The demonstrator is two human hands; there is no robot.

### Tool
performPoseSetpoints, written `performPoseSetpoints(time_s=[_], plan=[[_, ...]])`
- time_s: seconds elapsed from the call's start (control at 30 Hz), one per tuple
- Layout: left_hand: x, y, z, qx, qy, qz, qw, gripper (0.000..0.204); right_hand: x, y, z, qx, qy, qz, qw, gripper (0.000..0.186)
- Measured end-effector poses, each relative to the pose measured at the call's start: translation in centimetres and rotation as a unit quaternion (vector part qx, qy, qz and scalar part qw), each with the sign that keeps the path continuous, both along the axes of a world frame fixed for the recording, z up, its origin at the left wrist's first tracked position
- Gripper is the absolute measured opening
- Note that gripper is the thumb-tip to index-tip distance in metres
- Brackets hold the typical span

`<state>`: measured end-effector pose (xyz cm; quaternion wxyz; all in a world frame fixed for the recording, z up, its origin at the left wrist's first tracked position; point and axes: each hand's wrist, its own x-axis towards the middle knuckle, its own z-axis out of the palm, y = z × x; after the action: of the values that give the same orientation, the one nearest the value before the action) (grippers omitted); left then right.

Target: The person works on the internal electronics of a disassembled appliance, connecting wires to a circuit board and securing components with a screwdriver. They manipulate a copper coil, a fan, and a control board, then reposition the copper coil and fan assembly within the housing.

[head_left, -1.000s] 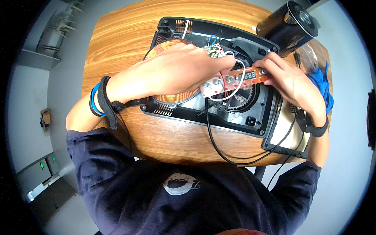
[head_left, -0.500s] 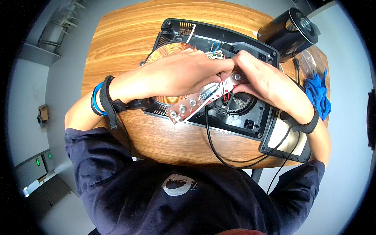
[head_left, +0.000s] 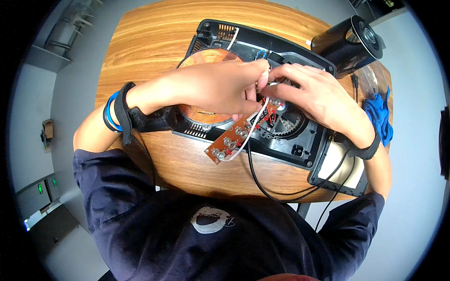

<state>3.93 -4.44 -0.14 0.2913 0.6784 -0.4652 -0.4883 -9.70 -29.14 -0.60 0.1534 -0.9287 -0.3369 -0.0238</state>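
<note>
Holding left hand [head_left: 229, 83] and right hand [head_left: 318, 93] close together over induction cooker base [head_left: 290, 46].
Copper coil [head_left: 206, 57] at base's left; circuit board [head_left: 238, 133] slanting past front edge, curled left fingers over upper part, white cable [head_left: 254, 124] alongside; bent right fingers beyond; cannot tell if pinching.

No text can be read on the narrow orange-brown circuit board [head_left: 233, 133], its black digit display [head_left: 264, 114] or the round white shirt print [head_left: 207, 226].

looks like workshop: opened appliance [head_left: 287, 127], exposed coil [head_left: 209, 56], wood-grain table [head_left: 147, 40]
</note>
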Motion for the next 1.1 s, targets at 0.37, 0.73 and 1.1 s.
performPoseSetpoints(time_s=[0.37,0.73,1.1], plan=[[1.0,0.5,-1.1,0.051,0.044,0.001,0.998,0.033,1.7,0.8,-0.6,0.019,0.026,0.077,0.996,0.027],[1.6,0.9,0.0,0.016,-0.005,-0.040,0.999,0.020,1.9,0.9,0.4,0.007,0.020,0.081,0.996,0.030],[2.2,1.3,0.3,-0.028,0.038,-0.003,0.999,0.024,1.2,0.4,1.8,-0.010,0.047,0.008,0.999,0.014]])
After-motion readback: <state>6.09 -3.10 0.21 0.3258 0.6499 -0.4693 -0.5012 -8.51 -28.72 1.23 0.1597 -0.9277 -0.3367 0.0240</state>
